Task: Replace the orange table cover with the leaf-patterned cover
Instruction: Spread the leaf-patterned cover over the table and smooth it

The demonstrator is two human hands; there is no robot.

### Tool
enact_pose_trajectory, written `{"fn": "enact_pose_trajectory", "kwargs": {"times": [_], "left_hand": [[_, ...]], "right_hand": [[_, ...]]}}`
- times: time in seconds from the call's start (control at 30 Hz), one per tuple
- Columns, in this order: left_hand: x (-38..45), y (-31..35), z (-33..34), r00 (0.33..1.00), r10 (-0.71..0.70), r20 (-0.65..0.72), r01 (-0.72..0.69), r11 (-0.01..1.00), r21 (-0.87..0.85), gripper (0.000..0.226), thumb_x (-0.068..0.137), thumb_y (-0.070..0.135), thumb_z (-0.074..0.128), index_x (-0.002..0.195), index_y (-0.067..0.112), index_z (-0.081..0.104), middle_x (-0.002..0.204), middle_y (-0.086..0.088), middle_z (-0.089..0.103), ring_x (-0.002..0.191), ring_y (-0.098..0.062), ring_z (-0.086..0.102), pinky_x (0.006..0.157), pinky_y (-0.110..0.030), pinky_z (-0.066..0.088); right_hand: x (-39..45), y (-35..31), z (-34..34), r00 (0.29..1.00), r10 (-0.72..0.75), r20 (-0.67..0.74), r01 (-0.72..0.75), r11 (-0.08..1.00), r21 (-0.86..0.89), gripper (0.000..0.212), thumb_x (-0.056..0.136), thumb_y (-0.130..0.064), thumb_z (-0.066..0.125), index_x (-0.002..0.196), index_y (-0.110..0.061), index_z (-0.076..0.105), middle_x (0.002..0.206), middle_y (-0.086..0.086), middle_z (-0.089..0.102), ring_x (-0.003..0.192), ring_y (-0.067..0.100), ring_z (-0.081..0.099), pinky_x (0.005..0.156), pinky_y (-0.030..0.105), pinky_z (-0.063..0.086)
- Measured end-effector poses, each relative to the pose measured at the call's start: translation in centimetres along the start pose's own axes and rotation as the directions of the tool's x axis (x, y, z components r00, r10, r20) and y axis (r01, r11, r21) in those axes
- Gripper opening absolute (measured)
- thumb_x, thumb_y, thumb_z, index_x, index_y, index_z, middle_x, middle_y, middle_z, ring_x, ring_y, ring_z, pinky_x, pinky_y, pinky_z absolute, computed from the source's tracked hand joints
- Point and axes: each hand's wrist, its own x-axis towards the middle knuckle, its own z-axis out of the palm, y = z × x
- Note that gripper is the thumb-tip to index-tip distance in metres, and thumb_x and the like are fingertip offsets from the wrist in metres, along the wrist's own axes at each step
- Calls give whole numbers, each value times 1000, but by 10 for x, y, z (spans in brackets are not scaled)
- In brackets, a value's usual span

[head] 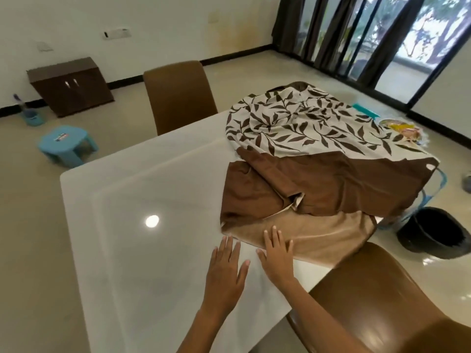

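Glossy white table (142, 200), mostly bare. Leaf-patterned cover (305, 128) bunched at far right end, ahead-right of both hands. Right hand (276, 253) nearer, flat on tan cloth (318, 238); left hand (225, 271) flat, fingers spread, holding nothing.

Glossy beige tiled floor (242, 70) under white walls (153, 21). Dark curtains (331, 29) across tall windows (418, 34) (daylight and greenery beyond). Low brown cabinet (70, 86) against the wall, blue plastic stool (65, 143) nearby, brown chair (178, 95) behind a glossy white table (127, 225).
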Motion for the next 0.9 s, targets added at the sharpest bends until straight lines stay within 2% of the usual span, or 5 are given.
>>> {"fn": "enact_pose_trajectory", "kwargs": {"times": [0.2, 0.33, 0.57, 0.73, 0.9], "left_hand": [[42, -32, 21, 998, 36, -52, -41, 995, -93, 65, 99, 51, 19, 146, 8, 33, 154, -13, 27, 142, -23, 21, 117, -29, 3], [74, -35, 31, 998, -45, -37, 41, 994, -97, 65, 98, 49, 23, 148, 8, 29, 155, -15, 23, 143, -29, 21, 114, -44, 18], [114, -31, 72, 992, 20, 122, -14, 999, -48, 94, 86, 77, 19, 151, 9, 20, 158, -15, 12, 145, -28, 10, 116, -42, 5], [123, -29, 84, 985, 46, 168, -40, 998, -40, 107, 77, 86, 24, 150, 9, 24, 157, -16, 15, 145, -29, 14, 116, -44, 6], [124, -49, 81, 991, 54, 121, -58, 998, 30, 99, 80, 82, 27, 150, 13, 24, 158, -14, 13, 145, -28, 15, 115, -45, 11]], "right_hand": [[-28, -29, 8, 999, -23, 40, 21, 999, 48, 52, 87, -41, 36, 127, -15, 57, 136, 12, 52, 125, 28, 50, 100, 53, 35], [-45, -50, 14, 991, -119, 53, 111, 985, 130, 54, 87, -39, 39, 137, -19, 42, 143, 4, 46, 133, 20, 40, 107, 48, 18], [-20, -15, -4, 971, 18, -239, 64, 942, 330, 40, 97, -19, 35, 136, -19, 40, 138, -3, 48, 130, 9, 39, 115, 42, 17], [53, 37, -21, 944, 85, -319, -17, 978, 208, 52, 100, -41, 20, 129, -11, 52, 136, 5, 52, 131, 15, 36, 107, 53, 29], [131, 76, -30, 978, 130, -161, -127, 992, 25, 79, 92, -59, 0, 143, -10, 36, 152, 8, 30, 141, 23, 25, 110, 54, 19]]}}
